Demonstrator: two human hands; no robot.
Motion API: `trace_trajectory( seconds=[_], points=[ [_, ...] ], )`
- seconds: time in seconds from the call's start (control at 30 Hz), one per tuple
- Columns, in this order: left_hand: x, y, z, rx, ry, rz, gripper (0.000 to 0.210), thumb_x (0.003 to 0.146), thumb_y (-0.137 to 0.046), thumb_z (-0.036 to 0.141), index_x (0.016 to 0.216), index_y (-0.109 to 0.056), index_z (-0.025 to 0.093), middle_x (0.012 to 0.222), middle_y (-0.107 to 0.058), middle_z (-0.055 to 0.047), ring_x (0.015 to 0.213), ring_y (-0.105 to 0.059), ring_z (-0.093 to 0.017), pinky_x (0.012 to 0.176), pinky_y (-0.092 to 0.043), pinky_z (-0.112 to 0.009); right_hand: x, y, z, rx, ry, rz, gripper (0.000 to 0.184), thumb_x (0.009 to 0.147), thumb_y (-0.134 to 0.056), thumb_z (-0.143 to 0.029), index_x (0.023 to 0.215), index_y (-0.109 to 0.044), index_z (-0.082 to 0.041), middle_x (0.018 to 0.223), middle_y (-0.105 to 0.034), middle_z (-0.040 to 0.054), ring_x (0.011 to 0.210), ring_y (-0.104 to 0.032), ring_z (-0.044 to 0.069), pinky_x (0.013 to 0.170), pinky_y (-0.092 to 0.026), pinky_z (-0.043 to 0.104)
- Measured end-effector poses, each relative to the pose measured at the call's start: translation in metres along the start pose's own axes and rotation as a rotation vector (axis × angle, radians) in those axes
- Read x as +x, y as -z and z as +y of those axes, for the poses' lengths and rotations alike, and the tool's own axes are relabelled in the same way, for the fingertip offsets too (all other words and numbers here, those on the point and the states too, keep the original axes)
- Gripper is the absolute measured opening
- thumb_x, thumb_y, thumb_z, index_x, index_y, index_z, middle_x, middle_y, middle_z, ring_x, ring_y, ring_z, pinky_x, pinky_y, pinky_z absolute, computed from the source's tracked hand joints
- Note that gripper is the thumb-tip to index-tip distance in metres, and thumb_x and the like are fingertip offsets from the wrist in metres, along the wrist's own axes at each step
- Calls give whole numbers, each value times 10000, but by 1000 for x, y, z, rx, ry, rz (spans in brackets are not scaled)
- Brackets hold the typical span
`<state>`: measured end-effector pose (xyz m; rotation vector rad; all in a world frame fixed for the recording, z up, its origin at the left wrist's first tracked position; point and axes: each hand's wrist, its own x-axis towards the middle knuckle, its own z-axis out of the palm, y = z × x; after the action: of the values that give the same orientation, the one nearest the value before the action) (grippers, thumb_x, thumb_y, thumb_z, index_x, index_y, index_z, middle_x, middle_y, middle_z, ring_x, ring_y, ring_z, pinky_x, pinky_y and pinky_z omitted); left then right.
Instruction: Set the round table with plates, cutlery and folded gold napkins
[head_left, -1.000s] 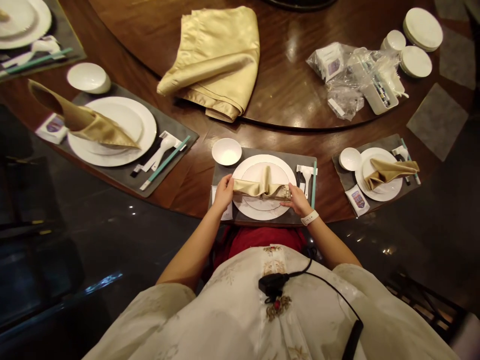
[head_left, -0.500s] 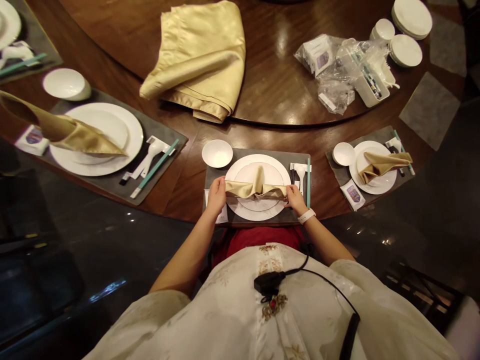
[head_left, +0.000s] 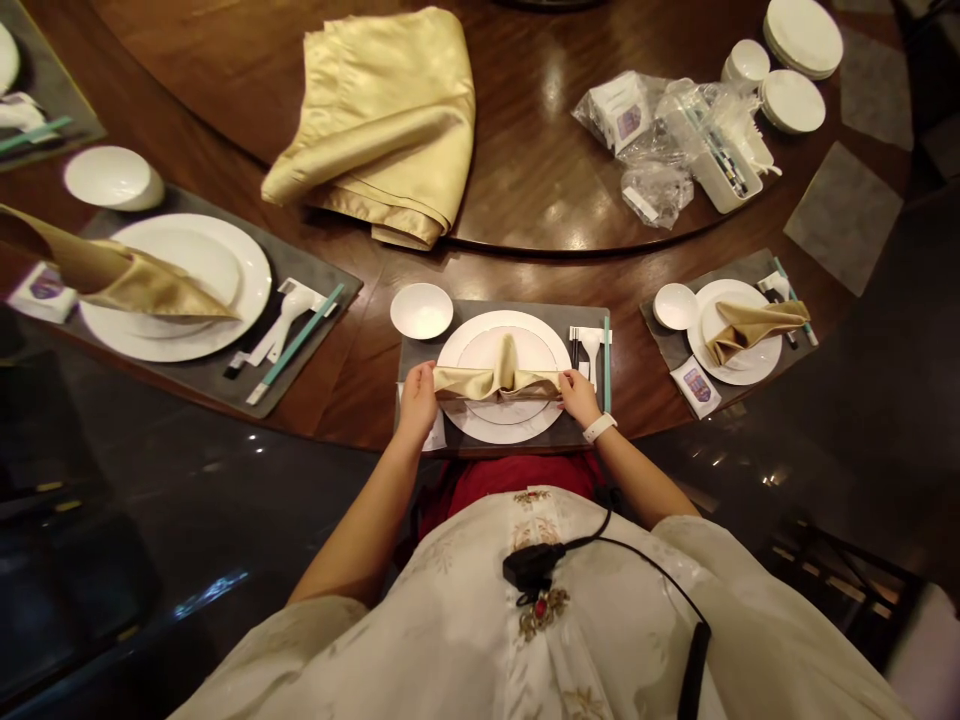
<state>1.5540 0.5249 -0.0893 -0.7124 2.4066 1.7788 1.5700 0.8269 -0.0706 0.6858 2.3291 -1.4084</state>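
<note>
A gold cloth napkin (head_left: 504, 380) is stretched sideways over the stacked white plates (head_left: 501, 428) in front of me, with a folded peak standing up in its middle. My left hand (head_left: 418, 402) pinches its left end, and my right hand (head_left: 579, 398), with a white band on the wrist, pinches the right end. Beyond the left hand stands a white bowl (head_left: 421, 311). A white spoon (head_left: 592, 350) and teal chopsticks (head_left: 607, 362) lie right of the plates on a grey placemat (head_left: 480, 310). A white packet (head_left: 435, 432) is partly hidden beside my left hand.
Place settings with gold napkins lie at left (head_left: 157, 285) and right (head_left: 757, 330). On the raised round tabletop (head_left: 540, 150) are a folded gold cloth (head_left: 382, 120), plastic-wrapped packets (head_left: 622, 115), a cutlery box (head_left: 720, 150) and stacked plates (head_left: 804, 40). The table edge curves close to my body.
The view has shifted slightly, so the table things appear a little further left. Both hands keep their hold on the napkin's ends, and its shape looks nearly the same.
</note>
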Motion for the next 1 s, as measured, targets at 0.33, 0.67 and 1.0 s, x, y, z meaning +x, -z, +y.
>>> trace_trajectory(
  seconds=[0.33,0.67,1.0],
  points=[
    [-9,-8,8,66,3,28,371,992,-423,438,1180,-608,177,1282,-634,-125,1219,-574,-225,1100,-426,-352,2,1,1,11,22,-5,226,940,-502,-394,962,-626,-206,842,-658,37,675,-596,162,623,-502,265],
    [-12,-7,6,56,-5,43,413,989,-428,489,1223,-592,191,1342,-604,-135,1276,-551,-241,1139,-405,-386,-2,14,-15,-282,181,56,339,1017,-374,-426,973,-619,-196,907,-678,80,906,-635,209,850,-447,291],
    [-14,-5,2,38,-25,69,427,980,-448,513,1211,-596,185,1316,-608,-140,1261,-558,-237,1144,-403,-382,-10,27,-14,-195,173,82,388,1008,-351,-497,991,-621,-219,945,-682,60,882,-627,190,809,-459,274]
  ],
)
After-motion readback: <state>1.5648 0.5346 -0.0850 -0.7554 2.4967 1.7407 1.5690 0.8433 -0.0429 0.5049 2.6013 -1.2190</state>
